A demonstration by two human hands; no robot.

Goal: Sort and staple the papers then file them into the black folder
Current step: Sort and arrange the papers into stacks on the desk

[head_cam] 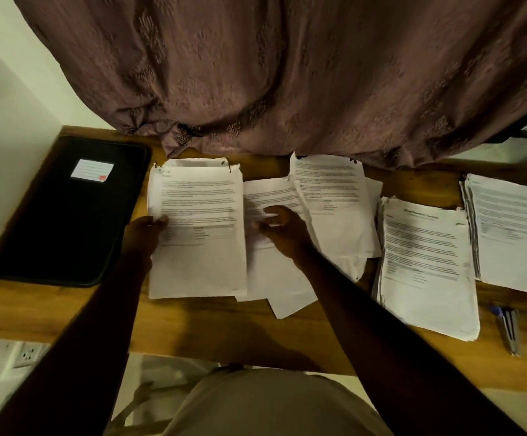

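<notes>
left hand point(147, 229) pinches the left edge of the white printed paper stack point(202, 256), mid wooden tabletop point(224, 335), beside the black rectangular folder point(67, 215) at its left end | right hand point(284, 229) on loose white sheets point(274, 278) — grip blurred, we cannot tell | paper light, floppy — we'd lift by an edge

One head-worn wide-angle view, looking forward and steeply down onto the wooden desk point(211, 328). Close in: papers point(197, 247) span the frame's middle, curtain point(287, 73) fills the top.
</notes>
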